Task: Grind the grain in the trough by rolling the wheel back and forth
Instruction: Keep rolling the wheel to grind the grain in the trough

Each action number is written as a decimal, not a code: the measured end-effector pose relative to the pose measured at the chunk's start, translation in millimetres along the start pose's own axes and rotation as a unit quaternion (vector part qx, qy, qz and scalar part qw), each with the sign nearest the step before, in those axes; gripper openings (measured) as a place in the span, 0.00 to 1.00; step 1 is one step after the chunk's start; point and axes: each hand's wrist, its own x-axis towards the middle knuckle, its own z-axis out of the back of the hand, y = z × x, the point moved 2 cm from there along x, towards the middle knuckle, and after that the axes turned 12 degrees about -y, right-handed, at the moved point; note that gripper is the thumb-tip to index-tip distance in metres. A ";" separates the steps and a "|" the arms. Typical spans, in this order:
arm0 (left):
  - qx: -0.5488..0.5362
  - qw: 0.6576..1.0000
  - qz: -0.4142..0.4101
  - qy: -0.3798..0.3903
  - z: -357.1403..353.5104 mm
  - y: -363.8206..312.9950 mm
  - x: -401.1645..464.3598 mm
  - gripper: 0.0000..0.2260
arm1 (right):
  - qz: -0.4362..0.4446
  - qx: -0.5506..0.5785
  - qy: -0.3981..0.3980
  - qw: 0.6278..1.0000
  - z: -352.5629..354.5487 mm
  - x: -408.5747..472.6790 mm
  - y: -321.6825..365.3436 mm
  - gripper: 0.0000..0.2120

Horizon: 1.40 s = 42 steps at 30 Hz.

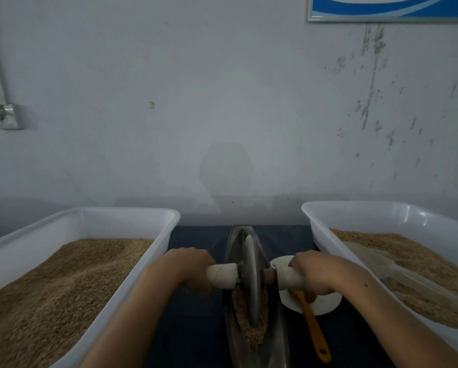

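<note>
Hands meet the axle from both sides: the left hand [193, 269] curls over the white-wrapped left handle [222, 276], and the right hand [311, 272] curls over the right handle [289, 277], each grip fully closed round its handle, knuckles up. Both forearms reach in from 7 and 5 o'clock, roughly level, wrists straight.

Between them the metal wheel [250, 277] stands upright on edge in the narrow boat-shaped trough [234, 338], near the trough's middle. Brown grain [249, 332] lies in the trough around the wheel's lower edge and toward 6 o'clock.

At 9 o'clock a white plastic tub [132, 216] holds much grain; at 3 o'clock a second tub [355, 208] holds grain and a pale scoop [376, 261]. Just beside the trough at 4 o'clock, a white dish [326, 304] carries an orange-handled tool [315, 333]. The dark blue table [196, 235] meets a grey wall [222, 102].
</note>
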 end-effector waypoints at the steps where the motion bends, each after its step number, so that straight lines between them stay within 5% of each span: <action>1: -0.004 1.000 0.002 0.002 -0.6 -0.2 0.4 0.18 | 0.001 -0.002 -0.001 1.000 -0.5 1.0 -0.1 0.21; 13: 0.056 0.972 0.028 -0.227 -6.0 2.1 6.8 0.11 | -0.019 0.029 -0.262 0.965 -22.5 23.6 -4.4 0.13; 24: 0.056 0.997 0.018 -0.040 -0.5 -10.9 -0.7 0.21 | 0.010 0.012 -0.042 0.999 -6.9 5.1 4.7 0.15; 31: -0.030 0.995 -0.038 -0.086 4.6 -16.4 -4.7 0.26 | 0.010 0.031 -0.116 0.993 -8.0 7.3 7.8 0.12; 39: 0.035 0.997 0.016 -0.060 2.7 -9.3 0.6 0.22 | 0.011 0.057 -0.207 0.977 -11.9 8.9 6.8 0.07; 42: 0.039 0.998 0.022 -0.046 5.4 -5.4 -3.4 0.24 | 0.015 0.054 -0.181 0.982 -10.1 7.7 6.3 0.10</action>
